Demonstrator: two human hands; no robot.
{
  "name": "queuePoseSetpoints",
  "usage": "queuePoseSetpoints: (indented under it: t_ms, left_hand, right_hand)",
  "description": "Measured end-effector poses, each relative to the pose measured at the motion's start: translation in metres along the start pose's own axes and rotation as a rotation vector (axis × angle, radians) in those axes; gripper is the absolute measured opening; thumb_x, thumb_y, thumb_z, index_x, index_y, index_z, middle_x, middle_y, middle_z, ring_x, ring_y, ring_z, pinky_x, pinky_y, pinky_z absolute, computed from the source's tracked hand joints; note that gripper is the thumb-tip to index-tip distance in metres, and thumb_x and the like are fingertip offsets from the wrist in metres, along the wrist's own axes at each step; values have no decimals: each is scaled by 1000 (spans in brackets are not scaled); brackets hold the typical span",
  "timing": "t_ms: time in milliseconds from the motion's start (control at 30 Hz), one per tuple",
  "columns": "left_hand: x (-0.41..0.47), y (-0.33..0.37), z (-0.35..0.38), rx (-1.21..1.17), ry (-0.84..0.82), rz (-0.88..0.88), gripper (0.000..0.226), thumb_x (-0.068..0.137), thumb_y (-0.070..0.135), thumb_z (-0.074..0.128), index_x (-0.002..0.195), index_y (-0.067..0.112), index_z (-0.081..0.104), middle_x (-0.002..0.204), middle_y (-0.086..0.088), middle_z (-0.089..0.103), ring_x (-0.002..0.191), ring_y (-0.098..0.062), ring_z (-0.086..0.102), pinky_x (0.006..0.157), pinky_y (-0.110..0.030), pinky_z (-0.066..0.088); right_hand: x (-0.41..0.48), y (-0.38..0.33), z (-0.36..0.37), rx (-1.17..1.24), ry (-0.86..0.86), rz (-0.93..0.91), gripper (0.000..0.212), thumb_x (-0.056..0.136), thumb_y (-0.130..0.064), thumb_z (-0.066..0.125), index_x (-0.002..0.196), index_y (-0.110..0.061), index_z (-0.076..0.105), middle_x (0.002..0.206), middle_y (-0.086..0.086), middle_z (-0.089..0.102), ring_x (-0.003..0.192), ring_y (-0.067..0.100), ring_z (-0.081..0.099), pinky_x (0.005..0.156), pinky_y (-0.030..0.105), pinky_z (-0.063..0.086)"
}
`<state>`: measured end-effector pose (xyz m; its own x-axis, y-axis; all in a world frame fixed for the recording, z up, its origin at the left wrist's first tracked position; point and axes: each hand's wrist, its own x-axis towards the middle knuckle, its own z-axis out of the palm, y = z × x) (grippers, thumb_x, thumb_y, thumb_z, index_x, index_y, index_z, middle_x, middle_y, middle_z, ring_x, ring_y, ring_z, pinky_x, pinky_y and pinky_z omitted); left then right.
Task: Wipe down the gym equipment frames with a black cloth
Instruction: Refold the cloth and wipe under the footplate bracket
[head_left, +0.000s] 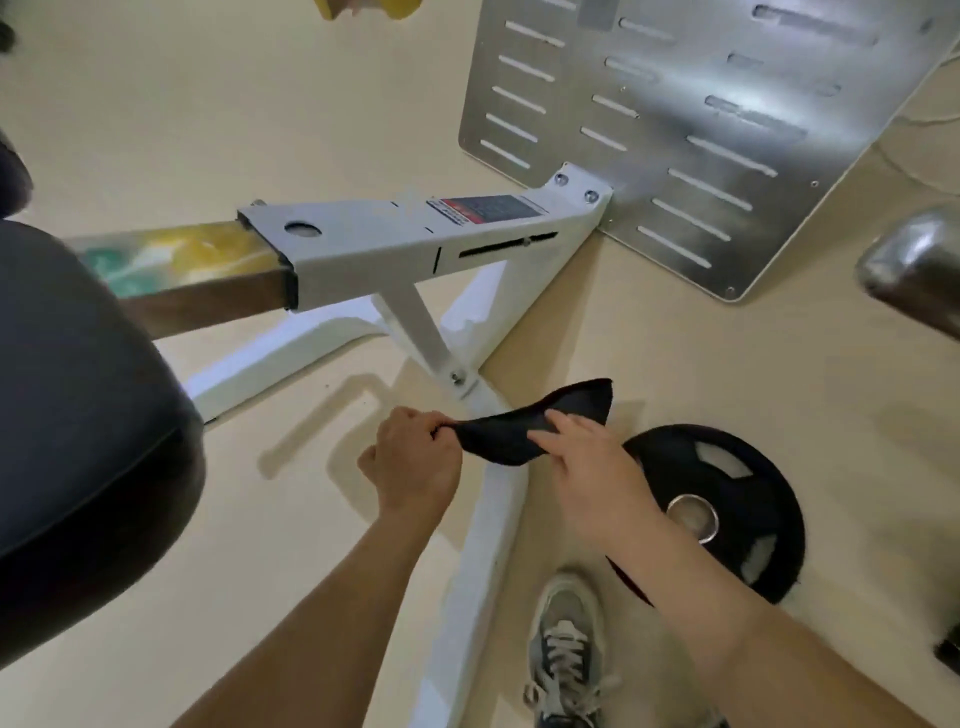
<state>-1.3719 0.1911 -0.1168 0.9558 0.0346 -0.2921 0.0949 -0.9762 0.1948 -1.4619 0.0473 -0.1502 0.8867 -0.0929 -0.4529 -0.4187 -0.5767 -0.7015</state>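
The black cloth (535, 426) hangs in the air betw. both hands, low in the view, approx. at 6 o'clock from the white frame (395, 249) and just above the frame's floor rail (488, 545). I cannot tell if it touches the rail.

The left hand (415, 457) has its fingers curled tight and clamps the cloth's 9 o'clock end. The right hand (587, 467) lays its fingers (558, 423) close together, nearly straight, on top of the 3 o'clock part. The thumb is hidden under the fabric, so a pinch is prob. but not certain. One loose flap stands out toward 1 o'clock.

Handling, in my judgement: the cloth is light, soft and limp. It sags in the middle and keeps no shape, so it needs no force and cannot break. Better to fold or bunch it into a pad and hold it with the whole palm, not by an edge, otherwise a corner drags.

A weight plate (727, 499) lies on the floor at 4 o'clock from the cloth, a shoe (566, 649) at 6.
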Motion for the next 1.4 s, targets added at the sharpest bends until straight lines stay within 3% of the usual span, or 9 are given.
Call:
queuePoseSetpoints:
  t_ms: [67, 200, 267, 433, 567, 667, 867, 1033, 1400]
  left_hand:
    - [19, -19, 39, 140, -150, -16, 27, 81, 16, 47, 88, 18, 73, 91, 6, 66, 85, -18, 59, 86, -34, 42]
    - [24, -41, 131, -245, -335, 14, 41, 96, 22, 45, 136, 18, 46, 120, 8, 54, 113, -17, 55, 90, -26, 42]
    - [24, -48, 167, -401, -288, 83, 52, 100, 20, 41, 149, 20, 23, 129, 9, 48, 114, -8, 51, 89, -14, 38]
    - [46, -60, 201, -497, 28, 217, 47, 103, 31, 26, 149, 21, 27, 138, 5, 47, 122, -4, 49, 101, -12, 35]
    - [72, -61, 206, -71, 297, 352, 49, 98, 16, 43, 142, -2, 37, 138, -27, 42, 125, -35, 42, 108, -34, 34]
    - [74, -56, 193, 290, 360, 540, 51, 88, 19, 43, 133, -3, 51, 137, -24, 48, 127, -37, 40, 109, -47, 30]
    - [106, -38, 166, 653, 15, 811, 62, 91, 47, 29, 126, 7, 62, 135, -11, 57, 128, -26, 49, 112, -44, 24]
    - [174, 3, 157, 695, -31, 623, 58, 86, 34, 39, 141, 17, 39, 155, -8, 27, 141, -24, 24, 114, -38, 16]
    - [241, 37, 178, 975, 10, 520, 115, 74, 41, 76, 143, -12, 0, 141, -22, 25, 127, -30, 36, 82, -34, 48]
  right_hand:
    - [25, 24, 27, 105, -144, 70, 48, 101, -14, 38, 148, -20, 33, 158, -4, 20, 145, 14, 19, 117, 28, 17]
    - [72, 59, 101, 273, -153, 112, 60, 102, -29, 36, 154, -13, 9, 159, 2, 16, 146, 16, 17, 119, 30, 16]
    - [91, 70, 134, 306, -126, 87, 62, 102, -29, 35, 154, -15, 4, 158, 6, 20, 144, 17, 23, 117, 35, 24]
    - [126, 73, 170, 393, 33, -18, 73, 92, -58, 21, 152, -16, 14, 153, 5, 32, 140, 16, 33, 114, 36, 31]
    - [176, 65, 145, 519, -10, -108, 55, 93, -42, 41, 143, -23, 33, 137, 0, 49, 128, 14, 45, 111, 36, 36]
    - [190, 60, 125, 580, -152, -78, 47, 96, -24, 48, 142, -23, 37, 135, 2, 52, 124, 19, 49, 109, 33, 36]
    - [175, 79, 114, 518, -140, 93, 25, 101, -27, 38, 90, -16, 57, 92, 4, 60, 91, 22, 57, 86, 37, 45]
    - [179, 74, 102, 656, -191, 100, 45, 104, -35, 32, 146, -21, 38, 146, -3, 43, 137, 17, 36, 104, 20, 23]
    - [197, 85, 108, 600, -192, 147, 53, 100, -21, 44, 150, -23, 28, 149, -2, 38, 135, 18, 39, 109, 22, 30]
